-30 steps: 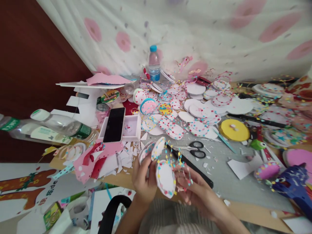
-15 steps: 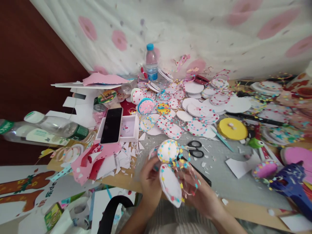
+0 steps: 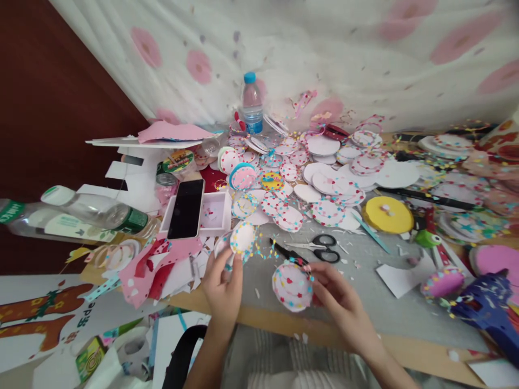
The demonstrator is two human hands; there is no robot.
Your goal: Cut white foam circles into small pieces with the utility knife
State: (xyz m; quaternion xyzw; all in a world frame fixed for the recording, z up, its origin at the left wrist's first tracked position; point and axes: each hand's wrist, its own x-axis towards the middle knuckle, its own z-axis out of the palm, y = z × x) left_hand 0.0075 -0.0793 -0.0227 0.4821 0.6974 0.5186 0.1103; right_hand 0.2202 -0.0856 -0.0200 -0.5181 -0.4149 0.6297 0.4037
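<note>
My left hand (image 3: 224, 278) pinches a small white paper disc (image 3: 243, 237) edged with coloured beads, over the left part of the grey mat. Another disc shows partly behind it. A beaded strand trails from the disc to the right. My right hand (image 3: 334, 292) is closed at the fingertips on the edge of a larger round disc (image 3: 292, 285) with rings of red and coloured beads. Black-handled scissors (image 3: 325, 249) lie just beyond this hand, beside a black pen-like tool (image 3: 284, 251) partly hidden by the larger disc.
Many decorated discs (image 3: 320, 181) cover the table's back. A phone (image 3: 186, 209) rests on a white box at left, near plastic bottles (image 3: 97, 210). A yellow disc (image 3: 388, 214), a blue glue gun (image 3: 486, 308) and another person's hand (image 3: 503, 189) are at right.
My hands have moved apart. The left one went up and left with the small disc; the right one now holds the larger beaded disc separately. The scissors and black tool are less covered.
</note>
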